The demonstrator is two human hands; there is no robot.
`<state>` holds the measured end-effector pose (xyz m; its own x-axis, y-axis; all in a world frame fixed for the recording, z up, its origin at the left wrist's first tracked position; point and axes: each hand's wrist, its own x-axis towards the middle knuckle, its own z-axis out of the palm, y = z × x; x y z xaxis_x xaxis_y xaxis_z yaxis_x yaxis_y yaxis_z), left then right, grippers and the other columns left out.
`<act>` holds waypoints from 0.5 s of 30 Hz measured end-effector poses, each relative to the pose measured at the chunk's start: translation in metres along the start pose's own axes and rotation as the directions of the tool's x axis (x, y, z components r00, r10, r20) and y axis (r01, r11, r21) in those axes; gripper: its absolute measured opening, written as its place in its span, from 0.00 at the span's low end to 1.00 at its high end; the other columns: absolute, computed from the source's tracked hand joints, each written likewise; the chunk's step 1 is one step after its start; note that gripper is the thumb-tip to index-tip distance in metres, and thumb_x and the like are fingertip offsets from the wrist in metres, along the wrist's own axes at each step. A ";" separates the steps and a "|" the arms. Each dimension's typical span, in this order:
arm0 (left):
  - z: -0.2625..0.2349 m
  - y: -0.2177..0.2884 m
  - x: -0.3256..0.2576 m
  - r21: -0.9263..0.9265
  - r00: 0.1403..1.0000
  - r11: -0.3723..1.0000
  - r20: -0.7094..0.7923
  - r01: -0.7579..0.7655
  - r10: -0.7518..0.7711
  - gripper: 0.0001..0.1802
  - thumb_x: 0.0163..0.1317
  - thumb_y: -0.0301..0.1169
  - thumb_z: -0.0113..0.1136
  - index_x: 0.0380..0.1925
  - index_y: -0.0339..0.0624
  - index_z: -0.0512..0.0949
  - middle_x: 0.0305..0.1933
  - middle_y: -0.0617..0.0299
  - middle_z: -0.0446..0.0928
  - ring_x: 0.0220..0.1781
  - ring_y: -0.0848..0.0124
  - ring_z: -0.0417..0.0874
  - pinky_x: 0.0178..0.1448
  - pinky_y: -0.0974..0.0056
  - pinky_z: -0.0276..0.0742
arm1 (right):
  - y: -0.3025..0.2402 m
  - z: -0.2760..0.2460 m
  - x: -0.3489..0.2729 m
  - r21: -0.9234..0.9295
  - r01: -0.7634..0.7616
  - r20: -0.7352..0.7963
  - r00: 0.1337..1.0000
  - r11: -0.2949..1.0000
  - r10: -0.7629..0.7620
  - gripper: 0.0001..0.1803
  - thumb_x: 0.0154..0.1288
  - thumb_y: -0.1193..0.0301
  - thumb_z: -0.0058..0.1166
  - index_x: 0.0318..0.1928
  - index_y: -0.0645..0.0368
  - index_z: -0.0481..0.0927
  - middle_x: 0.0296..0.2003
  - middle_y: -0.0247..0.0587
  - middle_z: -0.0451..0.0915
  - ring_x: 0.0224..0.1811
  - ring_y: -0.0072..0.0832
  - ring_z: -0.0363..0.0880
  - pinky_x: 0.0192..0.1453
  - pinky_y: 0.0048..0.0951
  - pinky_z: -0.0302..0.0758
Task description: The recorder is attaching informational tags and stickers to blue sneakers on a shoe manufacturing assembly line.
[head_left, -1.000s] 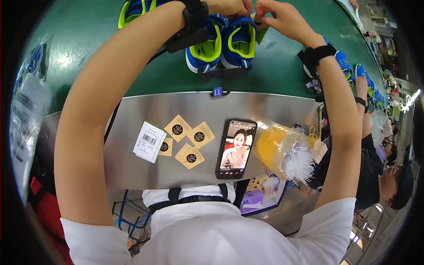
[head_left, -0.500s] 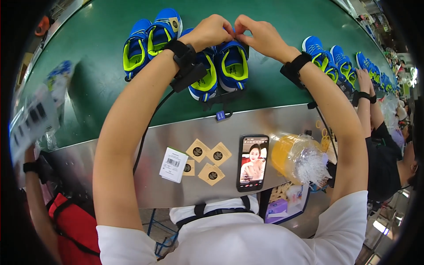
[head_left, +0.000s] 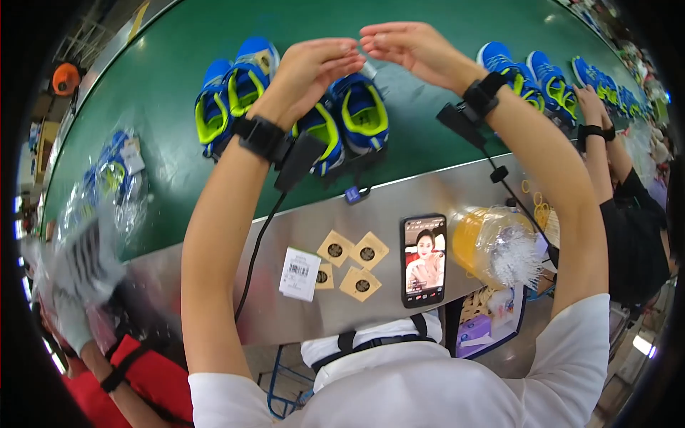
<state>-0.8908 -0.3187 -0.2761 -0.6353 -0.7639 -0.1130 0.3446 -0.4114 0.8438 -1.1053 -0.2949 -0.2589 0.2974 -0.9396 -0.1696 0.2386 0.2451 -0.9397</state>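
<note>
Both my hands are raised over a pair of blue shoes with lime-green linings. My left hand (head_left: pixel 308 71) has its fingers stretched out, above the left shoe (head_left: pixel 322 135) of that pair and partly covering it. Facing it, my right hand (head_left: pixel 414 48) holds its fingers straight just beyond the right shoe (head_left: pixel 364 113), with nothing visible in them. The fingertips of the two hands are close but apart. A small whitish piece (head_left: pixel 368 70) shows at that shoe's far end, too small to tell. Left of my wrist stands another pair (head_left: pixel 212 118), with a tan tag (head_left: pixel 265 60) on it.
On the metal ledge (head_left: pixel 371 185) are tan square cards (head_left: pixel 362 284), white barcode labels (head_left: pixel 300 274), a phone (head_left: pixel 423 260) and a yellow plastic jar (head_left: pixel 479 239). More shoes (head_left: pixel 499 60) line the green table rightward. Co-workers flank me; the left one's gloved hand (head_left: pixel 71 314) is near clear bags.
My fingers were pinched together at the right shoe's far end; now they are straightened and off it. My view has shifted slightly. At left, a bagged pair of shoes shows more plainly.
</note>
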 end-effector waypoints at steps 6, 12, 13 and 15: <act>0.006 -0.007 -0.001 0.118 0.987 0.993 -0.154 -0.026 0.044 0.15 0.65 0.27 0.52 0.48 0.26 0.72 0.43 0.51 0.77 0.46 0.65 0.81 0.52 0.67 0.79 | 0.001 0.010 -0.004 -0.186 -0.090 -0.150 0.987 0.978 0.062 0.18 0.64 0.74 0.53 0.54 0.67 0.72 0.47 0.45 0.77 0.48 0.25 0.78 0.57 0.26 0.76; 0.008 -0.005 0.000 0.310 0.993 0.948 -0.069 -0.075 0.101 0.17 0.63 0.25 0.55 0.51 0.29 0.70 0.42 0.53 0.78 0.43 0.67 0.82 0.49 0.68 0.80 | 0.014 0.000 0.012 -0.043 -0.032 -0.063 0.998 0.999 0.029 0.13 0.66 0.75 0.51 0.49 0.63 0.71 0.42 0.44 0.78 0.42 0.29 0.81 0.44 0.26 0.80; 0.005 -0.007 -0.001 0.271 0.991 0.960 -0.090 -0.068 0.096 0.20 0.61 0.23 0.56 0.54 0.29 0.68 0.42 0.53 0.78 0.42 0.67 0.82 0.50 0.69 0.80 | 0.012 0.005 0.013 -0.056 -0.038 -0.052 0.998 0.998 0.035 0.15 0.65 0.75 0.52 0.51 0.62 0.70 0.44 0.45 0.77 0.42 0.29 0.81 0.46 0.25 0.80; 0.001 -0.007 -0.002 0.233 0.989 0.970 -0.111 -0.072 0.100 0.24 0.60 0.22 0.58 0.56 0.30 0.65 0.41 0.53 0.78 0.41 0.68 0.82 0.50 0.69 0.80 | 0.006 0.008 0.006 -0.205 0.005 -0.010 1.000 0.979 -0.007 0.21 0.62 0.71 0.58 0.54 0.64 0.70 0.44 0.43 0.79 0.48 0.27 0.79 0.52 0.25 0.78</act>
<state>-0.8929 -0.3139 -0.2808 -0.5169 -0.8517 -0.0860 0.2188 -0.2286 0.9486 -1.0945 -0.2973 -0.2637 0.2861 -0.9437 -0.1657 0.0455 0.1862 -0.9815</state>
